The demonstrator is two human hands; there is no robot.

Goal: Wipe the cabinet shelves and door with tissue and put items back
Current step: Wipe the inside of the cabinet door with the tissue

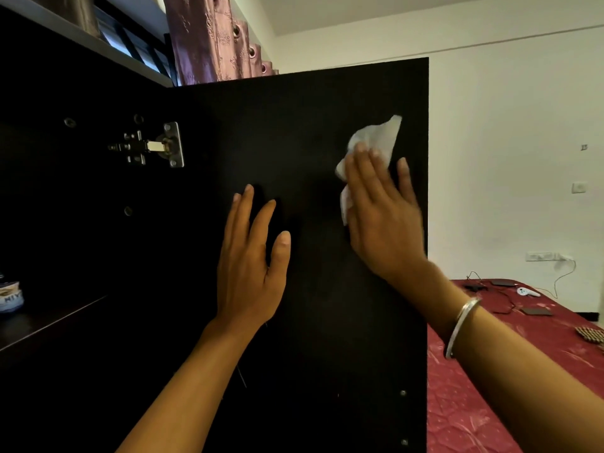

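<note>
The right hand (382,217) presses the tissue (376,142) flat under straight fingers, high on the open door's (310,322) inner face, to wipe it; the left hand (251,263), fingers spread, probably braces the door against swinging

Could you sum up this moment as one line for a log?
stage: wiping door | right hand: flat, presses tissue on open cabinet door | left hand: flat on door, steadying | shelf: not yet restocked
</note>
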